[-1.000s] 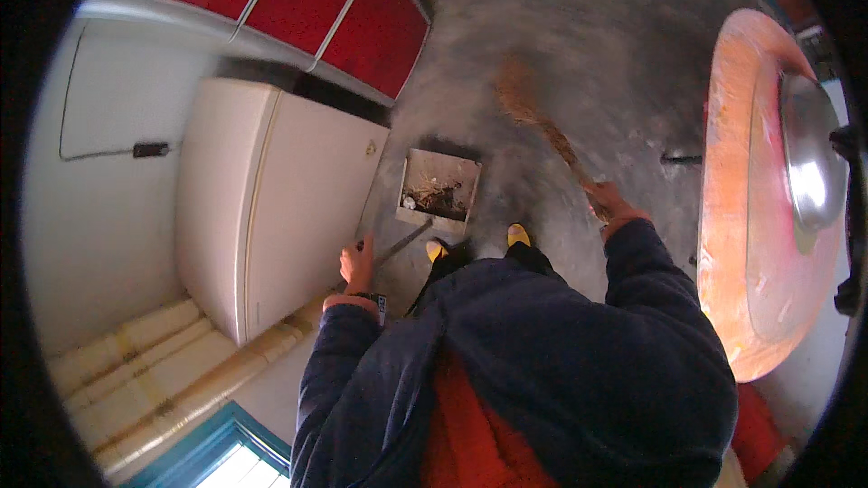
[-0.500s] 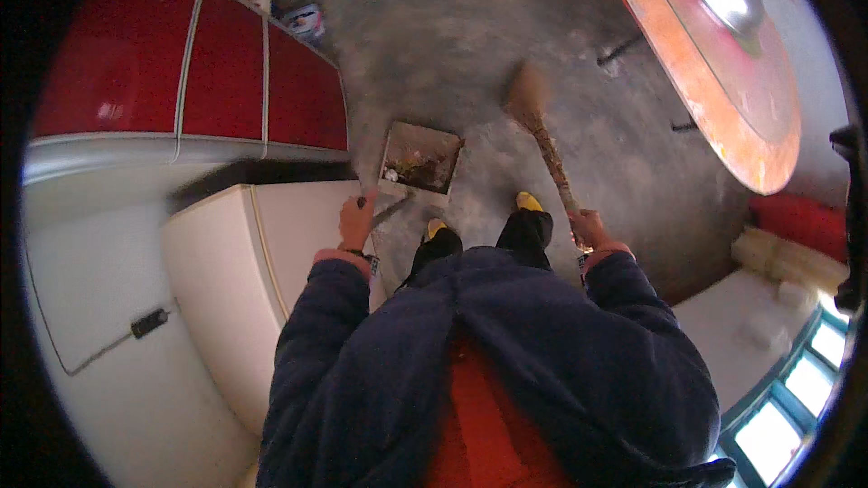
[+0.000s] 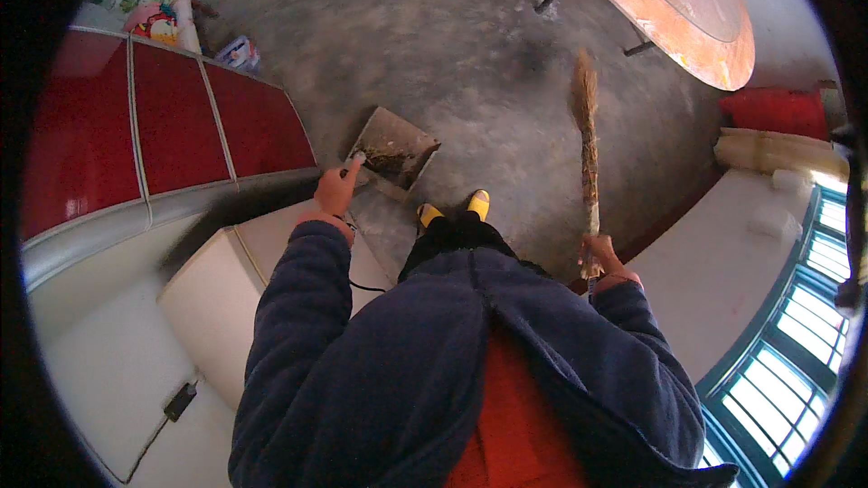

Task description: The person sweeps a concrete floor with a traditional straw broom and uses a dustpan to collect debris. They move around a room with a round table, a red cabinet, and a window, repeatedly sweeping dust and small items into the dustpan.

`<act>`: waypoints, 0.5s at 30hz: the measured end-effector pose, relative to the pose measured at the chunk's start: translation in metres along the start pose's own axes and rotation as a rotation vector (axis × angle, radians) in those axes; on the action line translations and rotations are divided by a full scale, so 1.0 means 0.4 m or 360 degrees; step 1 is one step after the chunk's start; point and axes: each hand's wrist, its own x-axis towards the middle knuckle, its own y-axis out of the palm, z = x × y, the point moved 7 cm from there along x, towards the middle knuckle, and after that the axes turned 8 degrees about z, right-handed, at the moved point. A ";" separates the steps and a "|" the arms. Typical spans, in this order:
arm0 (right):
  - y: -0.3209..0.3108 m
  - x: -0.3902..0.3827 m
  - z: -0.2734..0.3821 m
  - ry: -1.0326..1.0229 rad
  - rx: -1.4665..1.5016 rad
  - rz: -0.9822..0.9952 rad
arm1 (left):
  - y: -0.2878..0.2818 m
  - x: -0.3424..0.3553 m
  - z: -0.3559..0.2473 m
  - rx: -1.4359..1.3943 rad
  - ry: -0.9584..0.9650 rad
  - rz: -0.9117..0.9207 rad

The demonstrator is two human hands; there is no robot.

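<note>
My right hand is closed round the handle end of a straw broom. The broom's bristles point away from me, toward the round table. On the left, my left hand is closed at the upright handle of a dustpan, which I see almost end-on, so most of it is hidden. Dark, loose sweepings lie inside the pan, just ahead of my yellow-toed shoes.
Red cabinets and a pale fridge-like box line the left side. An orange-rimmed round table stands at the far right. Packages lie at the far left. A barred window is at the lower right.
The broom has swung outward to the right, away from the dustpan. The dustpan has shifted left with my left hand and is turned. My feet are closer together, and the view has shifted.
</note>
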 end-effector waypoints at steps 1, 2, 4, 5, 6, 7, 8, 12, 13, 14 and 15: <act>0.007 0.023 -0.003 -0.0104 0.0211 0.0060 | 0.027 -0.002 0.024 -0.0008 0.0019 -0.0013; 0.009 0.035 -0.003 -0.0101 0.0297 -0.0006 | 0.039 0.003 0.040 0.0006 -0.0016 0.0055; 0.013 0.052 -0.001 -0.0014 0.0411 -0.0121 | 0.034 0.008 0.052 0.0031 0.0087 -0.0014; 0.003 0.053 0.018 0.0089 0.0234 -0.0299 | 0.025 0.010 0.047 0.0025 0.0151 -0.0063; 0.011 0.056 0.055 0.0066 0.0211 -0.0298 | 0.021 0.017 0.049 -0.0028 0.0128 0.0022; 0.029 0.066 0.091 -0.0003 0.0181 -0.0290 | 0.014 0.019 0.054 -0.0085 0.0132 0.0079; 0.043 0.082 0.135 -0.0053 0.0147 -0.0271 | 0.009 0.022 0.053 -0.0141 0.0130 0.0138; 0.095 0.191 0.313 -0.0142 0.0481 -0.0041 | -0.021 -0.012 0.036 0.0102 0.0328 -0.0251; 0.139 0.222 0.356 -0.0186 0.0672 0.0120 | -0.015 -0.028 0.041 0.0217 0.0302 -0.0322; 0.182 0.245 0.397 -0.0223 0.0862 0.0284 | -0.010 -0.042 0.047 0.0350 0.0263 -0.0374; 0.221 0.265 0.424 -0.0190 0.0852 0.0352 | -0.004 -0.052 0.052 0.0306 0.0289 -0.0367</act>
